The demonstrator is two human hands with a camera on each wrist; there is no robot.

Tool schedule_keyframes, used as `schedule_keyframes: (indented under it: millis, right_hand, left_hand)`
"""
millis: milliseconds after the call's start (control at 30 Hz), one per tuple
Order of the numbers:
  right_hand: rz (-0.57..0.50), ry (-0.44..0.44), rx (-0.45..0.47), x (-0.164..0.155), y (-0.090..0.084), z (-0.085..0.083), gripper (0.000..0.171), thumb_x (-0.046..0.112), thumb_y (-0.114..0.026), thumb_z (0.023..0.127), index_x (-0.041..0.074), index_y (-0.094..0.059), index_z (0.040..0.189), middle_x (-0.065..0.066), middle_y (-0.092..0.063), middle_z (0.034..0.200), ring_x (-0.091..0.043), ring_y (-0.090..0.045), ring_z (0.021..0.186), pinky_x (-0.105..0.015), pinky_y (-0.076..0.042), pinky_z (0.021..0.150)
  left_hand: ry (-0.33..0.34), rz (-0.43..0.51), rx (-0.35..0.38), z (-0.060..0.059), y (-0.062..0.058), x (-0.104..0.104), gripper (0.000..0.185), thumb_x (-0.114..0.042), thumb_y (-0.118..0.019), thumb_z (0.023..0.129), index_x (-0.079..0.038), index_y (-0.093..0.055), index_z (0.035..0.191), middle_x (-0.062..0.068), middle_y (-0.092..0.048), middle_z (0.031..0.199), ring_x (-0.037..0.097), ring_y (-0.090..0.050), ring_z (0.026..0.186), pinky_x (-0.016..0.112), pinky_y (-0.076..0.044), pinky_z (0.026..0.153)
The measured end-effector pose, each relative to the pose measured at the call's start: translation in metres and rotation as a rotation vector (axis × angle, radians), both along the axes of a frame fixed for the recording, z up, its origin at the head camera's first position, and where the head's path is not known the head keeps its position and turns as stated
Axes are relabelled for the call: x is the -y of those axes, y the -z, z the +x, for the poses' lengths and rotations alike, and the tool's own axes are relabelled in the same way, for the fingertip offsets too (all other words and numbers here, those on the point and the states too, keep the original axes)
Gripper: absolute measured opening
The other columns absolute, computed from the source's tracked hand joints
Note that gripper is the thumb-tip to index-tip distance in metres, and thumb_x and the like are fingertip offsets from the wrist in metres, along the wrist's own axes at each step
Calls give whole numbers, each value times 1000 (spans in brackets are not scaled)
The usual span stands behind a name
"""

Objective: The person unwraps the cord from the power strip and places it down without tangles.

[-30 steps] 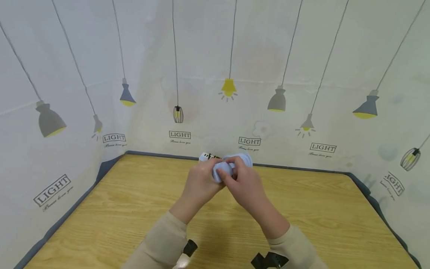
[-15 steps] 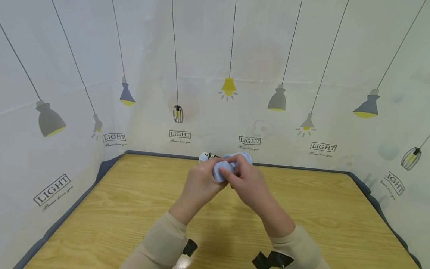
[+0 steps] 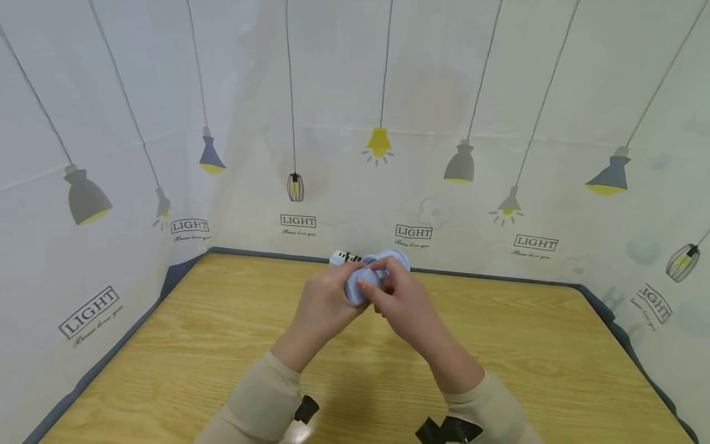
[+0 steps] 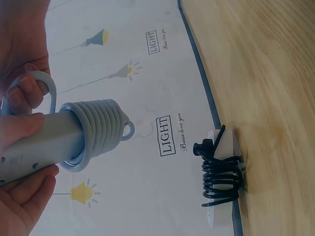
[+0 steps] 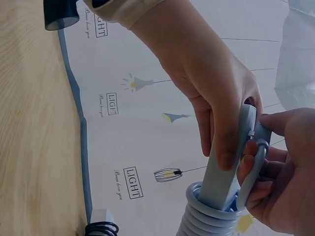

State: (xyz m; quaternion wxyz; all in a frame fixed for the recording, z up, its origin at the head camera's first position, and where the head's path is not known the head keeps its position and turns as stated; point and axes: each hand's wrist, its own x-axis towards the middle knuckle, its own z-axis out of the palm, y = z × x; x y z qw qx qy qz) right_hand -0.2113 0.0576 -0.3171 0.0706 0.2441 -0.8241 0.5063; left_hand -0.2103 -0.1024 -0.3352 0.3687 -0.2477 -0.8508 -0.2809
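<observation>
Gripping a pale blue power strip (image 4: 44,140) in the left hand (image 3: 327,302), up above the counter (image 3: 194,357). Pinching its coiled blue cord (image 4: 98,130) with the right hand (image 3: 405,302). Lying near the counter's far edge: a white strip wrapped in black cord (image 4: 221,174).

Bare wooden table (image 3: 222,345) lies open from 3 round to 9 o'clock of the joined hands; at 12 o'clock a white strip wound with black cord (image 4: 221,172) sits against the backdrop wall (image 3: 355,123), which closes that side
</observation>
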Motion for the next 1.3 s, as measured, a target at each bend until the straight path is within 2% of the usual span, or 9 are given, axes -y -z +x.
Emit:
schedule_keyframes:
  millis: [200, 367, 533, 667, 933, 1067, 1300]
  right_hand:
    - [-17, 20, 8, -1, -3, 3, 29, 30, -66, 94, 10, -58, 113, -2, -58, 65, -17, -55, 58, -32, -45, 53]
    - [-68, -19, -17, 0, -1, 5, 24, 24, -65, 95, 9, -55, 112, -2, -58, 64, -18, -54, 57, -29, -43, 51]
    - [-71, -48, 7, -3, -3, 6, 24, 24, -65, 96, 9, -54, 111, -4, -57, 64, -18, -53, 57, -29, -42, 52]
    - [-65, -29, 26, -4, -4, 8, 23, 24, -65, 95, 10, -55, 111, -4, -57, 65, -19, -53, 57, -30, -42, 53]
    - [-128, -26, -34, -2, -2, 10, 23, 19, -67, 94, 8, -54, 110, -4, -60, 64, -21, -55, 56, -27, -41, 49]
    - [-124, -36, -35, -4, -3, 11, 24, 20, -67, 94, 9, -54, 111, -4, -59, 65, -18, -54, 57, -27, -41, 50]
    - [-153, -8, -79, -19, -10, 11, 27, 19, -65, 96, 10, -51, 117, -7, -60, 73, -20, -55, 63, -27, -42, 53]
  left_hand:
    - [-3, -11, 0, 2, -3, -1, 38, -14, -85, 74, -3, -70, 107, 7, -72, 95, 22, -68, 81, 36, -55, 68]
    - [-25, -23, -4, 4, -6, 0, 38, -11, -85, 74, -2, -69, 108, 10, -71, 97, 24, -69, 84, 37, -56, 70]
    - [-9, -36, -29, 5, -6, 0, 37, -11, -85, 74, -1, -69, 106, 10, -71, 95, 23, -68, 82, 36, -55, 69]
    - [-6, -48, -47, 5, -5, -1, 38, -13, -85, 74, -1, -69, 106, 10, -71, 96, 23, -68, 84, 36, -56, 70]
    - [-31, -30, -45, 6, -7, -1, 40, -9, -85, 72, 1, -69, 108, 12, -71, 99, 25, -69, 89, 38, -56, 74]
    - [-29, -25, -53, 6, -7, 1, 41, -10, -86, 72, 1, -69, 107, 12, -71, 99, 26, -69, 88, 38, -56, 73]
    - [-64, 51, 92, 10, -6, 10, 51, -13, -90, 69, 0, -67, 112, 14, -70, 104, 26, -67, 88, 40, -55, 72]
